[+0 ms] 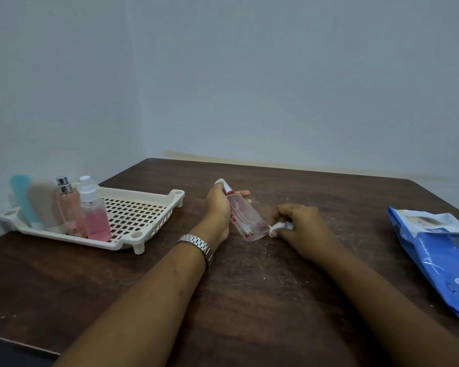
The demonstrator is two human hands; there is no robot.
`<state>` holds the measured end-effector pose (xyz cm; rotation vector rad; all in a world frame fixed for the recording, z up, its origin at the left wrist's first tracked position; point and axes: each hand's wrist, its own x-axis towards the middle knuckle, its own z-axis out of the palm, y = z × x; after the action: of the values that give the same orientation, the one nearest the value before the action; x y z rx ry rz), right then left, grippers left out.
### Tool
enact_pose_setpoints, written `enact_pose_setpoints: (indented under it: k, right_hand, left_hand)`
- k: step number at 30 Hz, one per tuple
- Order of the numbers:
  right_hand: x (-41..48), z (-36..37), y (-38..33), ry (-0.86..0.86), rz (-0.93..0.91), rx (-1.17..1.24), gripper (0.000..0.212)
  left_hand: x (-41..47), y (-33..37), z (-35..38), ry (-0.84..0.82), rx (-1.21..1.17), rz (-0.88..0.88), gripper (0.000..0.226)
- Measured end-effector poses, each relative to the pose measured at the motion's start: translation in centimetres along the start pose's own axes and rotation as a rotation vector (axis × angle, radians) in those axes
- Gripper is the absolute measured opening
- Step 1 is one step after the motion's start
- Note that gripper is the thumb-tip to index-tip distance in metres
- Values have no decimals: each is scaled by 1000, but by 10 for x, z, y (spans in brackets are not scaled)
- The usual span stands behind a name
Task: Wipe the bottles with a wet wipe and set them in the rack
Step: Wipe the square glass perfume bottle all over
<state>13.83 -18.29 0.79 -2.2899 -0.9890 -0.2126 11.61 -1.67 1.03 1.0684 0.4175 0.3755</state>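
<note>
Gripped the clear bottle [245, 215] near its cap with the left hand [217, 207], fingers curled round it, tilted low over the table [249, 287] at frame centre. Pinched a bunched wet wipe [278, 227] in the curled right hand [297, 229], pressed against the bottle's base. Had four bottles [69, 207] already standing in the rack [177, 193] at the left of frame. Seemed near the end: probably only this one left to finish wiping and set in the rack. Saw no other bottle waiting on the table, only the blue wipes packet [440, 255] at the right edge.

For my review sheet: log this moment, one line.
left hand: holds clear red-trimmed bottle | right hand: white wet wipe on bottle base | cream plastic rack: four bottles
</note>
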Motion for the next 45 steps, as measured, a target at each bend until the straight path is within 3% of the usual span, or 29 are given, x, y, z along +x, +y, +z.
enact_pose_setpoints:
  k: [7, 14, 21, 25, 32, 42, 45]
  right_hand:
    - [-6, -4, -7, 61, 17, 122, 45]
    - [-14, -5, -33, 17, -138, 160, 43]
    - [-15, -2, -33, 25, -160, 122, 42]
    - [-14, 8, -28, 36, -131, 34, 33]
    - [-8, 16, -10, 164, 47, 48, 41]
    - [-17, 13, -35, 83, 32, 248, 45]
    - [-15, 12, -28, 105, 64, 265, 44]
  left_hand:
    - [1, -2, 0, 10, 19, -16, 57]
    - [1, -2, -2, 29, 62, -51, 67]
    - [-1, 0, -1, 47, 53, -60, 63]
    - [-1, 0, 2, 55, 20, -48, 56]
    - [-5, 2, 4, 55, -13, -9, 41]
    - [1, -2, 2, 57, 4, -37, 54]
    - [0, -1, 2, 59, 1, -29, 49]
